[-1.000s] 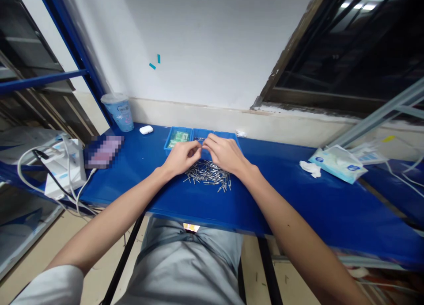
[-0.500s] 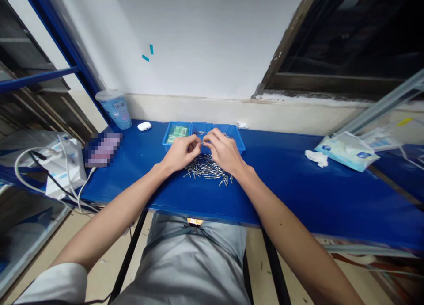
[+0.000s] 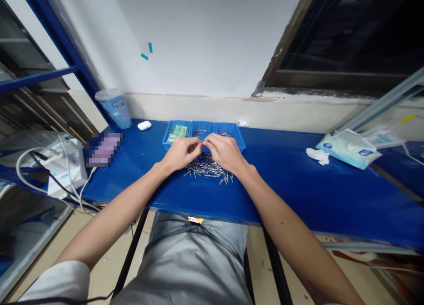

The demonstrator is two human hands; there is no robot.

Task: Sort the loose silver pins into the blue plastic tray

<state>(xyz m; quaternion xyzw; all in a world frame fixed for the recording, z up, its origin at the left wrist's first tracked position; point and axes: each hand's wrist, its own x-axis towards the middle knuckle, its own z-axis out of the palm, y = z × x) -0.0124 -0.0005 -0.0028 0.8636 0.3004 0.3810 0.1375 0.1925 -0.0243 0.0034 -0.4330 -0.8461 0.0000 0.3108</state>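
Several silvery blind rivets [image 3: 209, 169] lie in a loose heap on the blue table. Above the heap's far side, my left hand [image 3: 181, 153] is closed in a pinch. My right hand [image 3: 225, 152] pinches too, its fingertips meeting those of the left. Whatever sits between the fingertips is too small and too covered to make out. Just behind the hands stands a blue three-part bin [image 3: 241, 142]. Its left compartment holds green-and-clear small bags [image 3: 178, 131]; thin metal pieces show in the middle and right compartments, which my right hand partly hides.
On the left are a blue cup [image 3: 115, 109], a white earbud case [image 3: 144, 125], a blurred pink item [image 3: 106, 148] and a white power strip [image 3: 68, 168] with cables. At right lie a crumpled tissue [image 3: 318, 156] and a tissue pack [image 3: 349, 148]. A wall [image 3: 198, 44] rises behind the table.
The fingers of my right hand have dropped slightly and curled in closer to the left fingertips. A small glint between them earlier is now covered. The rivet heap looks the same.
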